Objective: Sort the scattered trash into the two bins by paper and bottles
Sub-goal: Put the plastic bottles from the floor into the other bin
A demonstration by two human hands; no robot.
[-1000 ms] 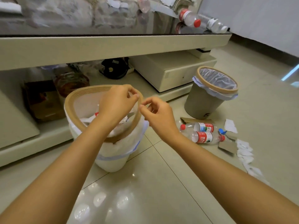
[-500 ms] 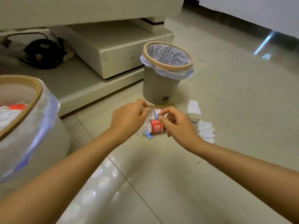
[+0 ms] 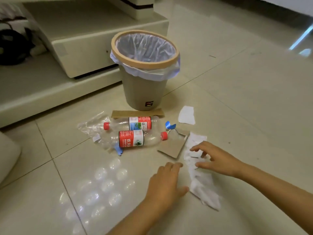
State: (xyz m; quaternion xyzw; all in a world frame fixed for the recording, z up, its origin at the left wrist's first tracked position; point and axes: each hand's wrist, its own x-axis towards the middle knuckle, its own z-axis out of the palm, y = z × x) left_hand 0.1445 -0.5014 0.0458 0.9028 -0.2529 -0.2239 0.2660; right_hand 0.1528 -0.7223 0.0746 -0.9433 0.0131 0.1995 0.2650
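Note:
Two clear bottles with red caps and red labels lie on the floor tiles, the far bottle (image 3: pixel 135 123) and the near bottle (image 3: pixel 135 139). Behind them stands a grey bin (image 3: pixel 144 92) lined with a white bag and holding nothing visible. A strip of white torn paper (image 3: pixel 201 185) lies at the right. My right hand (image 3: pixel 215 158) hovers over its upper end, fingers spread, fingertips at the paper. My left hand (image 3: pixel 166 182) rests flat beside the strip's left edge, fingers apart. A brown card piece (image 3: pixel 172 146) lies between the paper and the bottles.
A second white scrap (image 3: pixel 186 115), a brown card strip (image 3: pixel 137 114), blue tape bits (image 3: pixel 169 125) and a clear plastic bag (image 3: pixel 92 124) lie around the bottles. A cream low cabinet (image 3: pixel 81 53) stands behind the bin. The white bin's edge (image 3: pixel 7 153) shows at far left.
The view has swung from the white bin to the grey bin and the litter. Both hands have moved from over the bottles to the white paper strip at the right.

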